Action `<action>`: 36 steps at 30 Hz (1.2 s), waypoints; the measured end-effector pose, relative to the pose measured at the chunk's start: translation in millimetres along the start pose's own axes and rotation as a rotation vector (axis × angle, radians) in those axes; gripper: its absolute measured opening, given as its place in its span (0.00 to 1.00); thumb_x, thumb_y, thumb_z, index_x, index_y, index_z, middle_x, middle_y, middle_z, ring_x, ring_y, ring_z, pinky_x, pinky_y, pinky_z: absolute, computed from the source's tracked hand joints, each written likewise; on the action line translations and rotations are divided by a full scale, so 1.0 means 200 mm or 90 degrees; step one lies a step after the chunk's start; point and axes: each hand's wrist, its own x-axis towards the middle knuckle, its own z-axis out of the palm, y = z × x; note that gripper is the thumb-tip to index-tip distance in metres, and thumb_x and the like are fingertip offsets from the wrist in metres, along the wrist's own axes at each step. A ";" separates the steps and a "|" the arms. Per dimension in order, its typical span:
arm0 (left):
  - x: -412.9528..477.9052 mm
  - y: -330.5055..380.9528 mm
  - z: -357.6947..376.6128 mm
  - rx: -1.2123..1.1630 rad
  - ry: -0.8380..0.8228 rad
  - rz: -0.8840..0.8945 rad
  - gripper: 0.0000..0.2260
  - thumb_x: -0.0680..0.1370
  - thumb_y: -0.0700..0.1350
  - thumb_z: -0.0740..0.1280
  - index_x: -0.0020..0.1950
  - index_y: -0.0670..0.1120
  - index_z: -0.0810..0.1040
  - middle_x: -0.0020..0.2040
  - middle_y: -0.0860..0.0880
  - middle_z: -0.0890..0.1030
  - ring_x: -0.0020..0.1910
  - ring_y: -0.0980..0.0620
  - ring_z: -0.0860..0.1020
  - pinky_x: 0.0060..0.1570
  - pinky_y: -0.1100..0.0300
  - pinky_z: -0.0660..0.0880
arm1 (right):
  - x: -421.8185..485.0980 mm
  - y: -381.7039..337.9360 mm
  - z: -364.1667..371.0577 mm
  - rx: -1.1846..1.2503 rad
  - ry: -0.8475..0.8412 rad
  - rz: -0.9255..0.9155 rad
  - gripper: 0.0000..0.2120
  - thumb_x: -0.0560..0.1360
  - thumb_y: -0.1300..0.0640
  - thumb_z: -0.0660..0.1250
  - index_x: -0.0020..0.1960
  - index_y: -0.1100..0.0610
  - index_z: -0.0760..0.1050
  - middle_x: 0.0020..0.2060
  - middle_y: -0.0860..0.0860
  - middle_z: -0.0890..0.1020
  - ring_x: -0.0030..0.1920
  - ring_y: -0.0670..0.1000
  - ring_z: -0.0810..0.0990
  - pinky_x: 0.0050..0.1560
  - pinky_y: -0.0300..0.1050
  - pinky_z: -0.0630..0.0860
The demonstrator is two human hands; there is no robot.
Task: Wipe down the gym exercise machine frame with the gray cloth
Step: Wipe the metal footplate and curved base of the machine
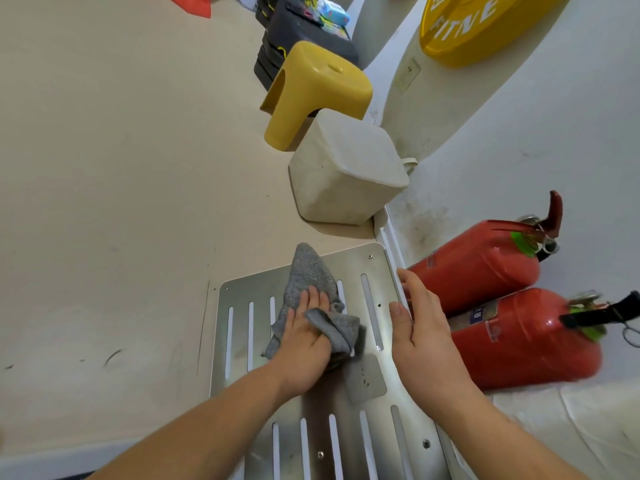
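A silver slotted metal panel (372, 268) of the machine frame fills the lower middle of the head view. A gray cloth (310, 268) lies crumpled on it. My left hand (304, 341) presses flat on the cloth, with a fold of the cloth tucked at the thumb side. My right hand (420, 323) rests on the panel's right edge, fingers straight, thumb lying on the metal.
Two red fire extinguishers (485, 265) lie by the white wall, right of the panel. A beige cube stool (346, 171) and a yellow plastic stool (318, 88) stand beyond the panel. Black boxes (301, 32) sit further back. A yellow round sign (485, 26) hangs on the wall.
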 end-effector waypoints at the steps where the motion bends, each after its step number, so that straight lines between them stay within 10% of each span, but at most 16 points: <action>1: 0.02 0.02 -0.02 -0.013 -0.011 -0.034 0.27 0.87 0.46 0.53 0.84 0.46 0.47 0.84 0.50 0.43 0.82 0.52 0.38 0.78 0.50 0.36 | 0.00 0.00 0.00 0.003 0.000 0.002 0.23 0.84 0.46 0.54 0.78 0.36 0.57 0.68 0.34 0.64 0.71 0.42 0.65 0.69 0.44 0.63; 4: 0.01 0.10 -0.05 -0.030 -0.035 -0.081 0.29 0.85 0.50 0.51 0.84 0.43 0.48 0.85 0.47 0.44 0.83 0.48 0.41 0.79 0.46 0.38 | 0.00 0.01 0.00 -0.001 0.003 -0.003 0.23 0.84 0.47 0.54 0.78 0.37 0.57 0.68 0.34 0.65 0.69 0.41 0.64 0.69 0.43 0.63; 10: -0.18 0.15 0.05 0.146 -0.046 -0.007 0.65 0.61 0.86 0.55 0.80 0.49 0.26 0.76 0.51 0.21 0.75 0.52 0.20 0.76 0.45 0.28 | 0.00 0.01 0.01 -0.011 0.014 -0.003 0.22 0.85 0.47 0.54 0.78 0.38 0.58 0.70 0.38 0.65 0.71 0.42 0.65 0.69 0.43 0.63; 19: -0.14 0.13 0.06 -0.118 0.074 0.018 0.43 0.74 0.76 0.49 0.84 0.56 0.47 0.81 0.60 0.31 0.77 0.63 0.29 0.79 0.46 0.31 | 0.00 0.01 0.00 0.005 0.008 -0.004 0.22 0.85 0.47 0.55 0.77 0.36 0.57 0.69 0.35 0.64 0.72 0.42 0.64 0.70 0.44 0.63; 24: -0.16 0.21 0.15 0.135 0.076 0.128 0.59 0.64 0.86 0.48 0.83 0.51 0.34 0.82 0.51 0.31 0.81 0.48 0.30 0.79 0.40 0.35 | 0.00 0.01 0.01 0.002 0.013 -0.010 0.21 0.85 0.46 0.54 0.77 0.35 0.58 0.65 0.31 0.63 0.70 0.40 0.64 0.69 0.41 0.62; 28: -0.08 0.14 0.15 0.177 0.107 0.228 0.49 0.72 0.81 0.47 0.84 0.54 0.41 0.85 0.52 0.40 0.83 0.48 0.38 0.78 0.38 0.44 | 0.00 0.02 0.00 0.006 0.013 -0.006 0.22 0.85 0.48 0.55 0.77 0.37 0.59 0.66 0.33 0.65 0.70 0.40 0.65 0.70 0.41 0.62; 36: 0.08 0.16 0.07 0.181 0.136 0.056 0.47 0.73 0.79 0.36 0.84 0.53 0.37 0.84 0.52 0.36 0.81 0.50 0.31 0.80 0.40 0.39 | 0.00 0.00 0.00 0.011 0.007 -0.004 0.22 0.84 0.48 0.55 0.77 0.36 0.59 0.66 0.31 0.64 0.70 0.39 0.64 0.70 0.40 0.62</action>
